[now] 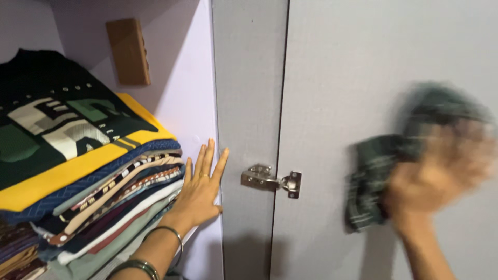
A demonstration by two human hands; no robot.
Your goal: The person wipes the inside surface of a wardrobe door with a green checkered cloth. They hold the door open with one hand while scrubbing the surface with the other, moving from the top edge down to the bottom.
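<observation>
left hand point(199, 189) flat by clothes stack point(88, 171); right hand point(441, 171) grips cloth point(373, 181)

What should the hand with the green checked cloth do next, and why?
Probably bring the green checked cloth across to the stack of folded clothes. The right hand grips it in mid-air, blurred, in front of the grey cupboard door, while the left hand lies flat against the stack's side, fingers spread, as if steadying it.

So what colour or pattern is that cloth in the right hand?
Dark green checks with paler lines, though motion-blurred; the cloth shows in the head view, gripped by the right hand.
</observation>
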